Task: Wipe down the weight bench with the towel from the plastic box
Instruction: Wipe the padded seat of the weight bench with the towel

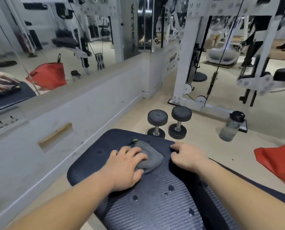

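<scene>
The dark blue textured weight bench [155,205] fills the lower middle of the view. A bunched grey towel [150,156] with a small green tag lies on the bench's far end. My left hand [126,166] presses down on the towel's near left part, fingers curled over it. My right hand [186,156] rests on the bench's right edge beside the towel, gripping the pad's rim. Several water drops [170,188] sit on the pad nearer to me. The plastic box is out of sight.
Two black dumbbells [168,123] stand on the floor just past the bench. A clear water bottle [231,127] is to their right. A red bag [278,161] lies at the right. A mirror wall with a low white ledge [72,113] runs along the left; a white cable machine [188,63] stands behind.
</scene>
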Motion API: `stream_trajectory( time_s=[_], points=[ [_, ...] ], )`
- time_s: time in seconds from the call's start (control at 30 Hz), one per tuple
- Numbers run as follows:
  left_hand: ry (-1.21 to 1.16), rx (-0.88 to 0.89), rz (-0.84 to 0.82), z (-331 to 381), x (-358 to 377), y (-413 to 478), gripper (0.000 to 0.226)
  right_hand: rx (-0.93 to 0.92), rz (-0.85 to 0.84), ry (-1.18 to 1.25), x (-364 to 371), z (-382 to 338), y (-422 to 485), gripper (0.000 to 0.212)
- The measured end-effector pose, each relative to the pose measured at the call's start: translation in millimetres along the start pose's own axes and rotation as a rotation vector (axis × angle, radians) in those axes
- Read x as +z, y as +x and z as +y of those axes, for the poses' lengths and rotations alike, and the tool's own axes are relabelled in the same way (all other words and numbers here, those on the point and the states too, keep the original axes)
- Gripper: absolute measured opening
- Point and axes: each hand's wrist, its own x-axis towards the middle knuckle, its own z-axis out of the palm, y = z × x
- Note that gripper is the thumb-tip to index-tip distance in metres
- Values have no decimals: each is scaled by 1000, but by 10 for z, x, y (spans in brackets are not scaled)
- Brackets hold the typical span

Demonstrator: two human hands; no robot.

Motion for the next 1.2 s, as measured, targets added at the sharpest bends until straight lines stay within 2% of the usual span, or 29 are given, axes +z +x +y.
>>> stream_trajectory(
  time_s=[0.1,0.17,0.2,0.27,0.33,0.37,0.4,0.47,0.5,0.53,0.57,0.63,0.7,0.73,0.77,0.83,0.9,0.97,1.03,1.1,1.13,1.2],
  points=[
    [-99,-263,26,-267,2,322,51,27,-68,44,-26,33,46,59],
    [-165,-349,40,-118,1,504,51,20,-93,77,-42,65,81,61],
    [-174,-301,53,33,27,552,51,19,-100,94,-61,84,112,59],
    [-174,-82,76,301,98,521,49,3,-114,137,-112,92,156,51],
    [-205,101,69,198,100,496,47,-17,-133,149,-148,99,196,50],
    [-196,129,56,37,79,532,48,-9,-145,144,-154,109,210,51],
    [-187,90,44,-131,61,575,48,3,-149,142,-159,122,217,50],
    [-195,-158,89,-363,21,621,46,22,-141,137,-144,145,247,42],
    [-197,-272,115,-339,27,608,45,30,-128,122,-124,151,258,35],
    [-185,-305,136,-224,44,573,45,34,-105,100,-103,154,266,29],
    [-168,-246,155,-61,87,519,44,37,-80,75,-94,147,268,26],
    [-170,3,120,223,120,309,44,35,-39,31,-65,100,253,29],
    [-204,207,64,137,56,172,47,8,-16,-50,-30,9,216,33],
    [-186,247,42,-23,35,173,48,1,-7,-73,-7,-33,206,34],
    [-163,214,25,-203,43,176,49,-1,-6,-77,19,-74,196,35],
    [-118,-26,54,-522,58,167,47,7,-11,-59,73,-133,189,41],
    [-65,-242,93,-518,62,90,45,22,0,-29,102,-156,202,53],
    [-57,-186,68,-242,75,-53,43,37,15,-11,102,-177,221,62],
    [-108,36,28,36,42,-300,44,54,25,-8,92,-195,245,63],
    [-164,225,-16,-14,22,-418,47,63,41,-10,111,-214,255,63],
    [-188,246,-37,-165,16,-387,48,72,47,-11,137,-215,251,66],
    [-232,88,-17,-478,66,-301,47,83,59,-19,193,-232,229,73]
  ],
)
